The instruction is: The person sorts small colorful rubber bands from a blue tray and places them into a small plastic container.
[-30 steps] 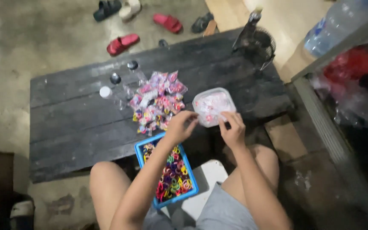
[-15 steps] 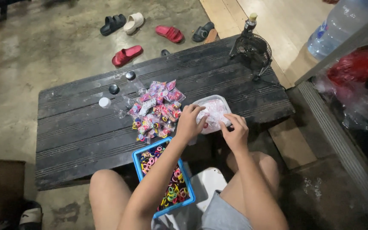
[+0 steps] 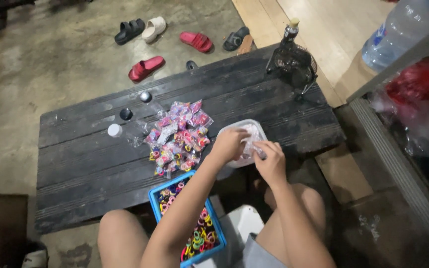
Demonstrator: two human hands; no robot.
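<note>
I sit at the near edge of the dark wooden table (image 3: 85, 164); its long near edge runs just in front of my knees, and its right end stops close to a step beside the wooden floor (image 3: 319, 30); the left half of the tabletop is bare planks, so there is open room on that side, while the right half is more crowded. My left hand (image 3: 229, 144) lies over the near-left rim of the clear plastic container (image 3: 251, 130), fingers curled down on it; it grips the rim, as far as I can see. My right hand (image 3: 270, 160) is at the near-right side of the same container, fingers bent and pinched on something small and pale at its edge; what exactly it pinches I cannot tell. Both forearms reach forward from my body and nearly meet at the container, which stands on the table near its front edge, right of the middle.

Just left of the container is a pile of small clear packets with coloured hair ties (image 3: 177, 139); beside the pile, further left, lie three clear bottles (image 3: 125, 121) with round caps. A blue basket (image 3: 167, 191) full of coloured elastic rings rests between my knees, against the table edge, under my left forearm. A small black fan (image 3: 294, 62) stands at the far right corner; sandals (image 3: 147, 67) lie on the concrete floor beyond the table.
</note>
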